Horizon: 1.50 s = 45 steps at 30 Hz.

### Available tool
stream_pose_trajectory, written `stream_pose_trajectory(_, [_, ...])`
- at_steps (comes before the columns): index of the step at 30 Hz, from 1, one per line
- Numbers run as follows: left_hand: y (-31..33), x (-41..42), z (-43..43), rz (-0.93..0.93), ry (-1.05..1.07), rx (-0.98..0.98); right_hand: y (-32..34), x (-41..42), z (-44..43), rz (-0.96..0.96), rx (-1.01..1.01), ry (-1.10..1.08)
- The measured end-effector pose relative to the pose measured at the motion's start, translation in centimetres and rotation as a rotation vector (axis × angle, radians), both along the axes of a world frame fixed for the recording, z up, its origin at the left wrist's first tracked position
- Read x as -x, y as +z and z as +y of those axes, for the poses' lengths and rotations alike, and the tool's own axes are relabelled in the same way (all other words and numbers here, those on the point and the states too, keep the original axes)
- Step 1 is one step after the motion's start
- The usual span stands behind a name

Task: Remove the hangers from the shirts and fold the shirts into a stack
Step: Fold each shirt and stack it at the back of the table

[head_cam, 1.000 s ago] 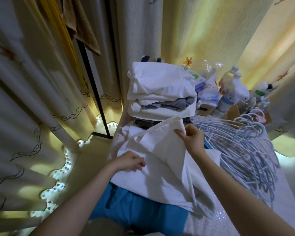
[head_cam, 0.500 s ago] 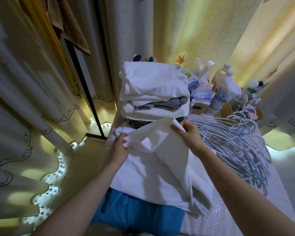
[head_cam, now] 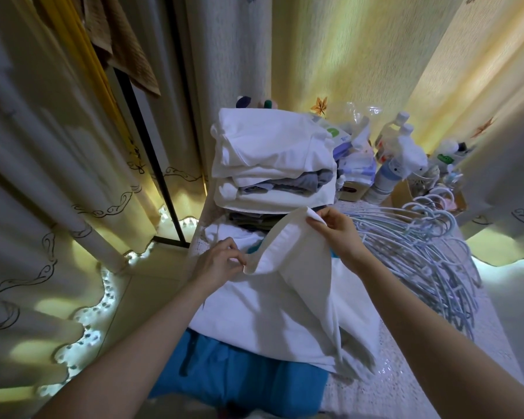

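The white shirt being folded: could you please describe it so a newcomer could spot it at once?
Find the tall stack of folded shirts at the far end of the table, beside the hangers. Directly in front lies the white shirt, over a blue garment. Unlike the stacked ones, it is loose, its edge pinched by the left hand and right hand.

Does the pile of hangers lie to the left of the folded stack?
No, the hangers lie to the right of the stack, behind the right hand that pinches the shirt.
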State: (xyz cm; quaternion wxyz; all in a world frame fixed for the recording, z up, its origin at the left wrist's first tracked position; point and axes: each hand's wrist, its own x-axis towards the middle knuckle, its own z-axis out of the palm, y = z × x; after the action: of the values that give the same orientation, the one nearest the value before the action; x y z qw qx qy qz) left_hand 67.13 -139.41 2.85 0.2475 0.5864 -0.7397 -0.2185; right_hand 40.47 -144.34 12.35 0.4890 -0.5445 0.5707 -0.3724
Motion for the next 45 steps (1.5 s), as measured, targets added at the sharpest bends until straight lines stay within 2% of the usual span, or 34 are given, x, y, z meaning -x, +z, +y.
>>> stream_pose_trajectory(6, [2.0, -2.8, -0.5, 0.332, 0.147, 0.051, -0.1, 0.7, -0.1, 0.014, 0.025, -0.066])
stream_pose_trajectory(10, [5.3, -3.4, -1.4, 0.425, 0.109, 0.161, -0.3, 0.6, -0.2, -0.013, 0.019, -0.128])
stream_pose_trajectory(15, [6.8, -2.5, -1.2, 0.571, 0.177, 0.155, 0.1, 1.0, -0.5, -0.008, 0.061, -0.249])
stream_pose_trajectory(17, [6.3, -2.6, -1.1, 0.544, 0.192, 0.043, 0.3, 1.2, -0.3, -0.007, 0.074, -0.263])
stream_pose_trajectory(20, [5.1, -2.6, -2.0, 0.388, 0.236, -0.175, 0.4, 0.8, 0.1, 0.003, 0.065, -0.222])
stream_pose_trajectory(23, [3.7, -1.4, -2.9, 0.556, 0.266, -0.35, 0.4, -0.5, 0.5, -0.054, 0.043, -0.098])
stream_pose_trajectory(24, [3.2, -1.1, -3.1, 0.534, 0.222, -0.358, 0.4, -0.8, 0.5, -0.056, 0.047, -0.07])
stream_pose_trajectory(26, [2.0, -1.2, -3.0, 0.403, 0.217, -0.333, 0.4, -1.1, 0.2, -0.035, 0.058, -0.095])
stream_pose_trajectory(29, [-0.2, -3.0, -0.7, 0.239, 0.436, -0.259, 0.0, -0.2, -0.8, -0.037, 0.046, -0.221])
stream_pose_trajectory(32, [-2.9, -4.7, 3.4, 0.0, 0.306, -0.582, -0.5, 1.0, -1.3, -0.088, -0.029, -0.221])
stream_pose_trajectory(33, [-3.7, -5.1, 4.4, -0.028, 0.262, -0.651, -0.7, 1.1, -1.4, -0.092, -0.043, -0.216])
stream_pose_trajectory(35, [-4.5, -5.5, 5.8, 0.036, 0.195, -0.634, -1.1, 1.2, -1.6, -0.098, -0.055, -0.222])
stream_pose_trajectory(40, [-3.4, -6.4, 7.2, 0.337, 0.072, -0.544, -1.6, 0.7, -1.8, -0.106, -0.088, -0.217])
stream_pose_trajectory(45, [-2.2, -9.5, 9.1, 0.294, 0.005, -0.61, -0.6, -1.3, -0.6, -0.198, -0.064, -0.18])
